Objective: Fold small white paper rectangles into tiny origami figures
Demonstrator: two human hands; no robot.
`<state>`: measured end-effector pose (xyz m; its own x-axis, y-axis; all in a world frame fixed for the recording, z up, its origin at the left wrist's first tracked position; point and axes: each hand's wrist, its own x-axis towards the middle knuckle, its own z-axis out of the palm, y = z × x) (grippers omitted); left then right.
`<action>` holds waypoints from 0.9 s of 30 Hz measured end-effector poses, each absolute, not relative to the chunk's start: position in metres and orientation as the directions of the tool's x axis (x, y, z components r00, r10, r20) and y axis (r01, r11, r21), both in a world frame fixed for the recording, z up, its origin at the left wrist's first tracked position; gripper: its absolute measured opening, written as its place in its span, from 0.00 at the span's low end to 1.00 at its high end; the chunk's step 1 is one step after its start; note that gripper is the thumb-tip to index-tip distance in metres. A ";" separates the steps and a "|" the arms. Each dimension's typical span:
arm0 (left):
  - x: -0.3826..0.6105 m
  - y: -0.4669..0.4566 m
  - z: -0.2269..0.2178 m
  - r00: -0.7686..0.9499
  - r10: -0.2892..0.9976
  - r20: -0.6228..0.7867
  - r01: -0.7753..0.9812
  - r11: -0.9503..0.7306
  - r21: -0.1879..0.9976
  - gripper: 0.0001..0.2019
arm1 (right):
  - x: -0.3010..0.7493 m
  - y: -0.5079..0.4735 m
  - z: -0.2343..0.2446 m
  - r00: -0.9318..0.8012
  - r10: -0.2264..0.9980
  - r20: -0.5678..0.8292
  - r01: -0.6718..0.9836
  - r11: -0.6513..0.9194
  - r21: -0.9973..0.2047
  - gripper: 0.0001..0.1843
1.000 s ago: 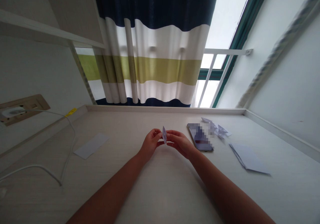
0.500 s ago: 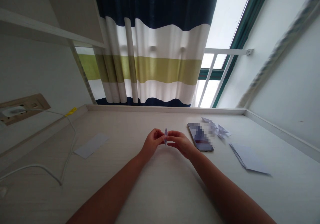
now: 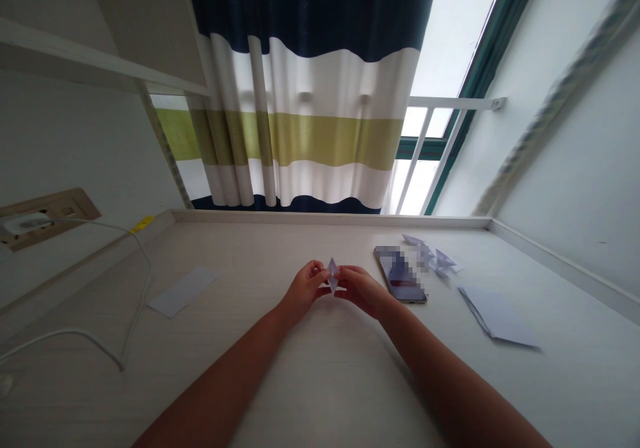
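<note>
A small folded piece of pale lilac paper (image 3: 332, 273) is pinched between both my hands just above the light wooden desk (image 3: 320, 381). My left hand (image 3: 303, 289) grips its left side with thumb and fingers closed. My right hand (image 3: 361, 288) grips the right side in the same way. Only the pointed upper tip of the paper shows above my fingers.
A phone (image 3: 401, 273) lies flat just right of my hands, small folded paper pieces (image 3: 434, 255) behind it. A stack of white sheets (image 3: 496, 316) lies further right. A paper slip (image 3: 183, 291) and a white cable (image 3: 131, 315) are at the left, a wall socket (image 3: 35, 220) beyond.
My hands have sunk slightly toward the desk and drawn closer together. The paper has turned between my fingers, so less of it sticks up.
</note>
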<state>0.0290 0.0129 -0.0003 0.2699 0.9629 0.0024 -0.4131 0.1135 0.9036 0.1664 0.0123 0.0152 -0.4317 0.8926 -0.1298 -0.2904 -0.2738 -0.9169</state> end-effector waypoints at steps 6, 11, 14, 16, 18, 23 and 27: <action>0.029 0.013 -0.001 0.277 0.961 -0.003 -0.418 0.123 0.900 0.14 | 0.165 0.013 0.012 -0.424 0.898 -0.112 -0.320 -0.265 -0.910 0.06; 0.029 0.012 0.001 0.282 0.959 -0.009 -0.422 0.132 0.897 0.14 | 0.165 0.013 0.013 -0.420 0.900 -0.114 -0.333 -0.269 -0.904 0.05; 0.029 0.011 0.001 0.288 0.957 -0.011 -0.419 0.136 0.898 0.15 | 0.165 0.013 0.014 -0.422 0.900 -0.112 -0.331 -0.268 -0.905 0.05; 0.029 0.012 0.001 0.286 0.958 -0.016 -0.417 0.139 0.898 0.15 | 0.165 0.012 0.014 -0.427 0.898 -0.108 -0.334 -0.268 -0.904 0.05; 0.029 0.012 0.000 0.283 0.959 -0.019 -0.420 0.142 0.896 0.15 | 0.165 0.013 0.013 -0.431 0.896 -0.105 -0.336 -0.267 -0.903 0.05; 0.029 0.013 -0.001 0.292 0.957 -0.009 -0.437 0.141 0.888 0.14 | 0.166 0.014 0.011 -0.423 0.901 -0.102 -0.335 -0.260 -0.906 0.05; 0.028 0.014 -0.001 0.259 0.966 -0.022 -0.399 0.127 0.908 0.13 | 0.167 0.017 0.010 -0.372 0.922 -0.108 -0.313 -0.234 -0.920 0.05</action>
<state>0.0279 0.0137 -0.0013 0.2585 0.9658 -0.0216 -0.3995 0.1272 0.9079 0.1668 0.0166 0.0098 -0.3725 0.9218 -0.1077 -0.3134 -0.2342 -0.9203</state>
